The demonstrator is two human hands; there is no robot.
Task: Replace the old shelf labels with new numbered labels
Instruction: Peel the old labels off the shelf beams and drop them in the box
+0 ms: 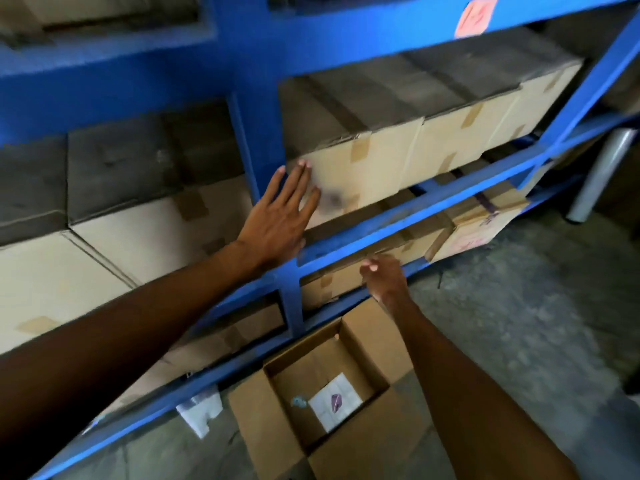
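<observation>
Two bare hands at a blue shelf (415,216) of cartons.

The left hand (277,216) lies flat, fingers wide, on a carton (360,174). The right hand (384,277) is near the lower beam; its fingers are blurred, so I cannot tell their state. A pink label (475,16) sticks on the top beam. An open box (363,341) stands on the floor.

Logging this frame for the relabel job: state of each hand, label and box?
left hand: open, flat against a shelf box
right hand: at the lower beam, grip unclear
pink label: stuck on top beam, handwritten
shelf boxes: taped shut
floor box: flaps open, white sheet inside
</observation>
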